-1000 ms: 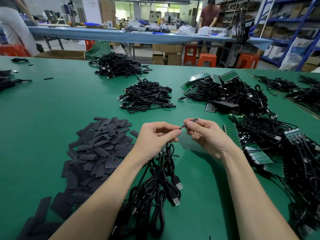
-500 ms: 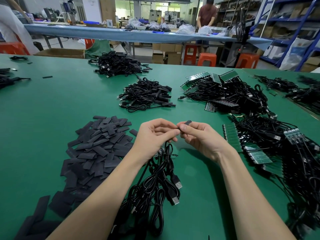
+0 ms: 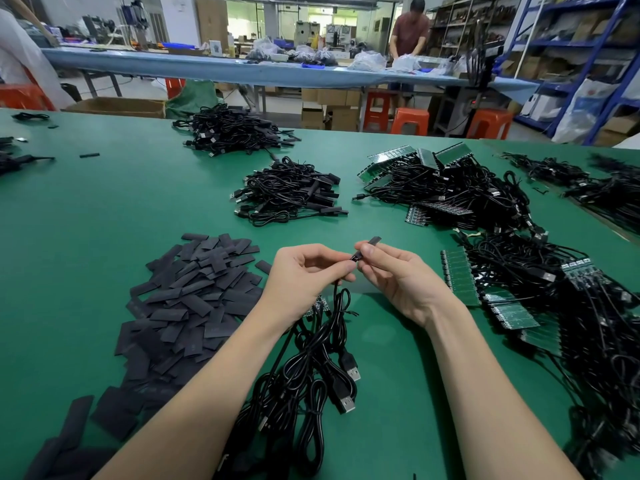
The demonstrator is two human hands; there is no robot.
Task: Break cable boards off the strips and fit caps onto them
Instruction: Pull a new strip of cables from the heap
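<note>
The hands are meeting just above the green desk (image 3: 104, 209), fingertips almost touching. The left hand (image 3: 304, 271) is curling its fingers round a thin black cable (image 3: 337, 292) and pinching the cable's end, while the right hand (image 3: 394, 271) is pinching a small black cap (image 3: 372, 242) between thumb and forefinger, with the cap's far end poking up past the fingertips. Whether the cap is already seated on the board is too small to tell.

Taking the hands as the landmark: directly beneath them and running back toward the person, a bundle of black USB cables (image 3: 311, 375) is lying on the desk, its silver plugs pointing right. To the left of the hands a heap of flat black caps (image 3: 187, 303) is spreading out. To the right of the hands green board strips (image 3: 460, 277) are sitting at the edge of a large tangle of cables (image 3: 554, 306). Beyond the hands a smaller pile of finished cables (image 3: 287, 192) is resting, with another pile (image 3: 232, 129) farther off behind it. Far past the desk, a person (image 3: 410, 32) is bending over a long blue table (image 3: 207, 69).
</note>
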